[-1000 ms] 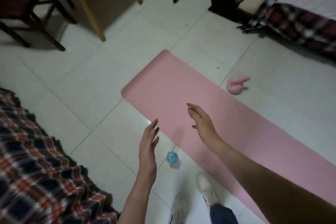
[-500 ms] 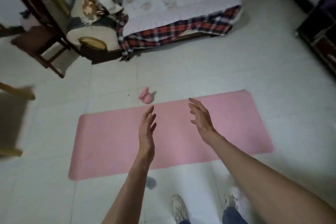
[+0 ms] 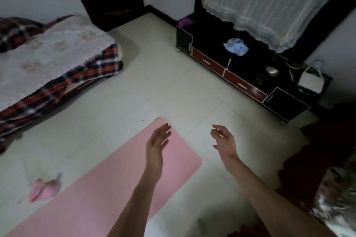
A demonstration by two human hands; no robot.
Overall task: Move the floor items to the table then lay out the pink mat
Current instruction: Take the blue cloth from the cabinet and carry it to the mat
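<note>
Head view: two empty hands, left hand (image 3: 157, 141) and right hand (image 3: 224, 141), fingers loosely spread, over one pink mat (image 3: 92, 194).

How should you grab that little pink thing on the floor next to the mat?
Probably from above, by the narrow spout-like end of the small pink rounded object, which sticks up toward the pink mat. It is blurred, so its exact shape is unclear. Both hands are empty.

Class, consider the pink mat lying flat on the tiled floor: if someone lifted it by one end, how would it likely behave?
The pink mat lies thin and flat against the floor, so it would probably sag and drape rather than stay stiff. Its long, thin shape suggests it is fairly light. Being long, its far end would likely drag along the tiles.
</note>
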